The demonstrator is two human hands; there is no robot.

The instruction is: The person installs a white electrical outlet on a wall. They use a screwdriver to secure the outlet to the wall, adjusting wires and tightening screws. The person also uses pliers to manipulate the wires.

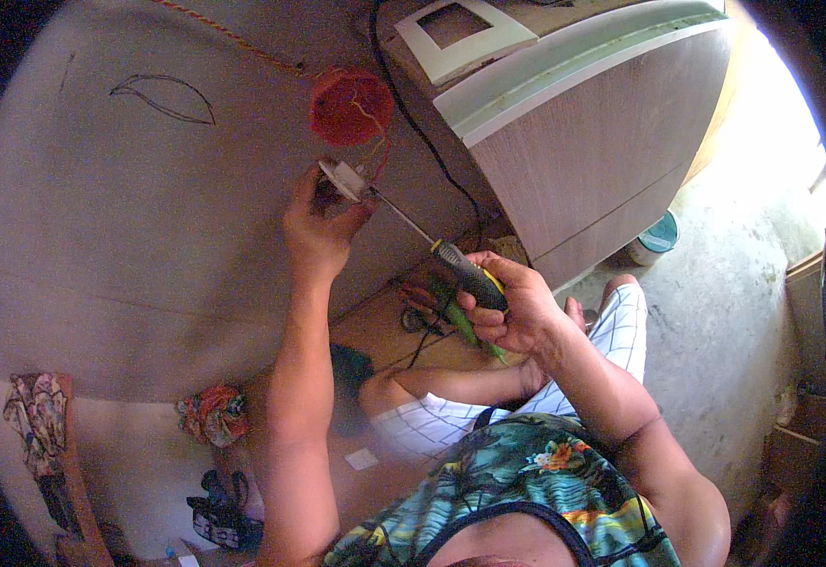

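Note:
My left hand (318, 231) is closed on a white wall socket or switch insert (345, 180), held up in front of the wall with its back toward the right. Thin red and yellow wires (382, 156) run from it to a red round wall box (337, 106) just above. A screwdriver (469, 274) with a black and yellow handle is in my right hand (517, 307), fingers wrapped round the grip. Its shaft slants up to the left, and the tip meets the insert's side near my left fingertips. The exact screw there is too small to make out.
A white square frame (430, 59) lies on the wooden furniture (602, 142) at the upper right. A black cable (417, 123) hangs between wall and furniture. Pliers and other green-handled tools (455, 317) lie below my hands. A bucket (656, 236) stands on the floor at right.

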